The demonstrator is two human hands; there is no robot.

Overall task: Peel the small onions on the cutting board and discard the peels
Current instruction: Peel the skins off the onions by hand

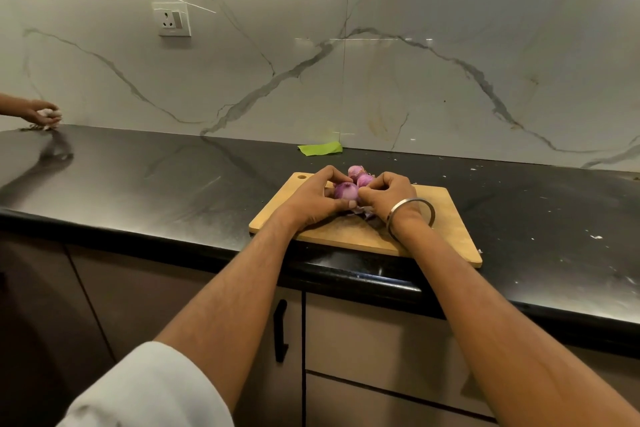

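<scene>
Left hand [313, 203] grips the small purple onion [345, 191] over the wooden cutting board [446, 218]; right hand [388, 196] pinches its skin; best peel slowly from the tip.

A home kitchen is being shown. A long black polished surface [138, 177] is being backed by a marble-patterned wall [415, 45] in which a socket with a switch [172, 19] is set. Cupboard doors [363, 340] with a black handle [280, 329] are being seen below the edge, and a wooden cutting board [450, 229] with small purple onions [346, 191] is being carried on top.
</scene>
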